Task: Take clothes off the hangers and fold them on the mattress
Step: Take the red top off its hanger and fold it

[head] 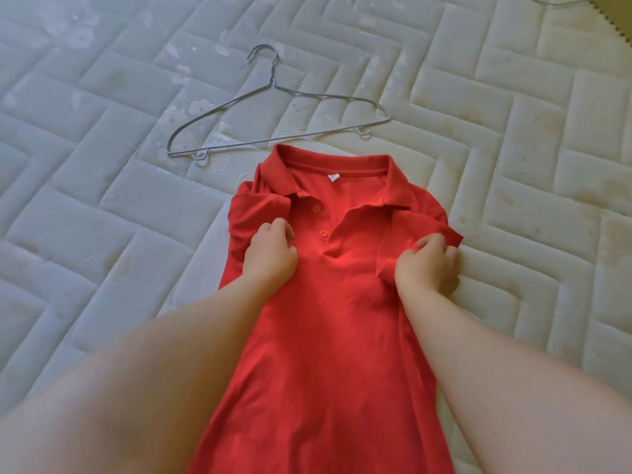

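While your left hand (270,253) and right hand (427,265) pinch the folded-in sleeves, the shirt (328,302) lies face-up on the mattress (102,200), near the bare hanger (273,121); draw both edges inward evenly, keeping the collar flat.

A red polo shirt (328,302) lies face up on the white quilted mattress (102,200), collar at the far end, sleeves bunched inward over the chest, a bare grey wire hanger (272,82) flat just beyond the collar.

Soft daylight from right; wide-angle edges blurred.
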